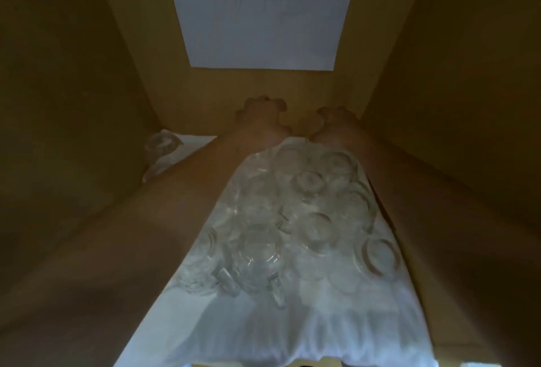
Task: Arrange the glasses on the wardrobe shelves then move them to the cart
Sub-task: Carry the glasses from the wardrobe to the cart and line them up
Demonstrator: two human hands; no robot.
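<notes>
Several clear glasses [295, 214] stand packed together on a white cloth [263, 328] that covers the wardrobe shelf. One more glass [162, 144] stands apart at the far left corner. Both my forearms reach deep into the compartment, one on each side of the group. My left hand [260, 113] and my right hand [336, 119] are at the far end of the shelf, close to the back wall and beyond the last glasses. Their fingers look bent, but the dim, blurred view hides what they touch.
Brown wardrobe side walls [73, 88] close in on the left and right. A pale panel [260, 12] fills the upper back. The cloth's near edge hangs at the shelf's front.
</notes>
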